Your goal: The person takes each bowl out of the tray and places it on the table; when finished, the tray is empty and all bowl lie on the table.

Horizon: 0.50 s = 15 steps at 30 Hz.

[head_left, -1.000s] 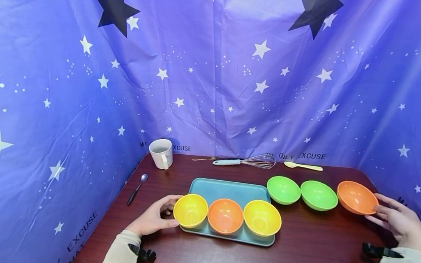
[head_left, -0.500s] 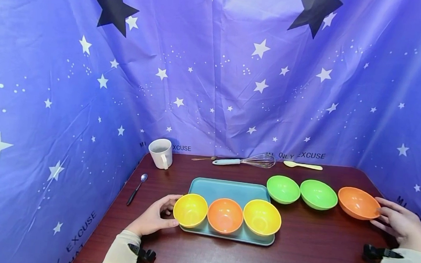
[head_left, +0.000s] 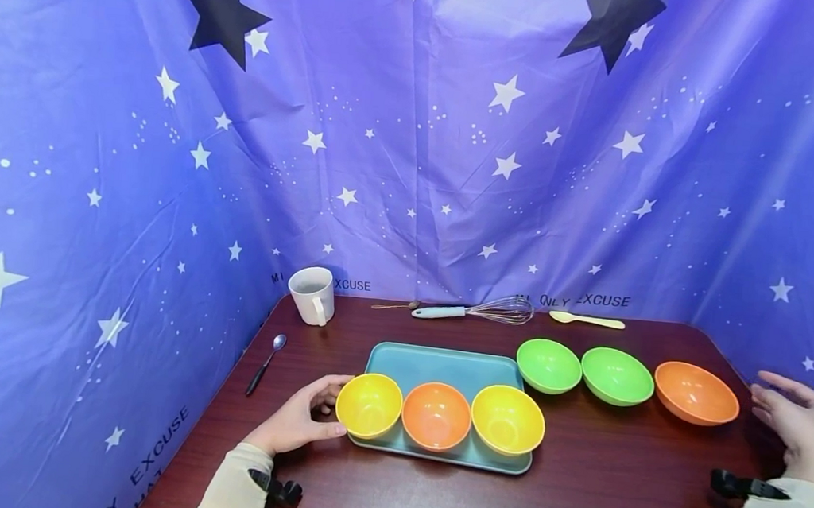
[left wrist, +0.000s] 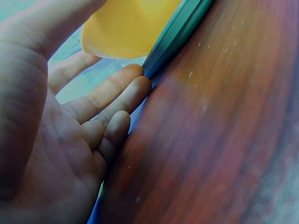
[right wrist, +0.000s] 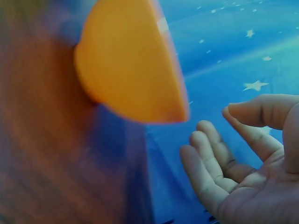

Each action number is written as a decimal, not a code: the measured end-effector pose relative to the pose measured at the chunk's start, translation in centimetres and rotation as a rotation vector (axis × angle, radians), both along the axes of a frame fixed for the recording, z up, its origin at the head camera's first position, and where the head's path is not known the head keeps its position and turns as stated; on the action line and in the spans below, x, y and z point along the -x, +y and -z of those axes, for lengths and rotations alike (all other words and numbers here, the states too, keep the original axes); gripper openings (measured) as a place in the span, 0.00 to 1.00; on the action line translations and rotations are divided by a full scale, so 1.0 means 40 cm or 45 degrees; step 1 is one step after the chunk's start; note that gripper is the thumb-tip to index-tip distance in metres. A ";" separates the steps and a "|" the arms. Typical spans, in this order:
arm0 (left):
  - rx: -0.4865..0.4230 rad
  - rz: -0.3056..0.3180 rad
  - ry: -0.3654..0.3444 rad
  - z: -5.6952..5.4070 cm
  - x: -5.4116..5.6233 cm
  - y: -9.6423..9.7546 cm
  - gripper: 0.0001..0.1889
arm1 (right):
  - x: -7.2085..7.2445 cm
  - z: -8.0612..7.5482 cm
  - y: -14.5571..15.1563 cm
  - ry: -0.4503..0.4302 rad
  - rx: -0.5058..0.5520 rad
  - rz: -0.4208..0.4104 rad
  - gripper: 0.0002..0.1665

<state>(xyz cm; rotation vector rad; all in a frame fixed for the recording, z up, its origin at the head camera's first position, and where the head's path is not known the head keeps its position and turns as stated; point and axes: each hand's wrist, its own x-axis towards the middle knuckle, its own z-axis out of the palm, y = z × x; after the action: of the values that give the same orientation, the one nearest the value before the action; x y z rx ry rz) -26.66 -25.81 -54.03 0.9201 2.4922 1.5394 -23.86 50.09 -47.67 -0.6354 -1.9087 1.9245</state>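
Note:
My left hand [head_left: 304, 417] is at the left side of a yellow bowl [head_left: 369, 405]. Its thumb and forefinger reach the bowl's outer side; in the left wrist view, the other fingers [left wrist: 112, 95] lie loosely along the edge of a teal tray [head_left: 445, 361]. That bowl, an orange bowl [head_left: 436, 416] and a second yellow bowl [head_left: 507, 420] stand in a row on the tray. At the far right, my right hand [head_left: 806, 425] hovers apart from another orange bowl [head_left: 696, 393], fingers relaxed and holding nothing. The right wrist view shows a gap between this bowl [right wrist: 128, 65] and the fingertips.
Two green bowls, one left [head_left: 549, 366] and one right [head_left: 616, 376], stand beside the right orange bowl. Along the back lie a whisk [head_left: 477, 311], a pale yellow spoon [head_left: 586, 321] and a small thin spoon [head_left: 395, 307]. A mug [head_left: 312, 296] and a black-handled spoon [head_left: 266, 365] are at left.
The right orange bowl has come slightly nearer and to the right, and my right hand has let go of it and drawn away rightward. My left hand has not moved.

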 end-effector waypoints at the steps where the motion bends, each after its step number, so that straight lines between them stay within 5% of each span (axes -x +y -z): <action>1: 0.000 -0.003 -0.007 0.000 0.000 0.000 0.39 | -0.002 -0.009 -0.006 0.023 -0.016 0.011 0.23; 11: 0.003 -0.001 -0.011 0.005 0.003 -0.001 0.39 | 0.007 -0.118 -0.113 0.194 -0.182 0.004 0.20; 15: 0.005 -0.011 -0.035 0.003 -0.001 0.000 0.38 | 0.008 -0.153 -0.157 0.394 -0.117 -0.099 0.19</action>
<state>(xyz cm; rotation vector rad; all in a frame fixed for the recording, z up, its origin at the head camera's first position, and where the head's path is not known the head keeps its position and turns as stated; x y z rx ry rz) -26.62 -25.80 -54.16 0.8830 2.4830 1.5389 -24.18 43.81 -41.56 -0.2224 -1.8331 1.8427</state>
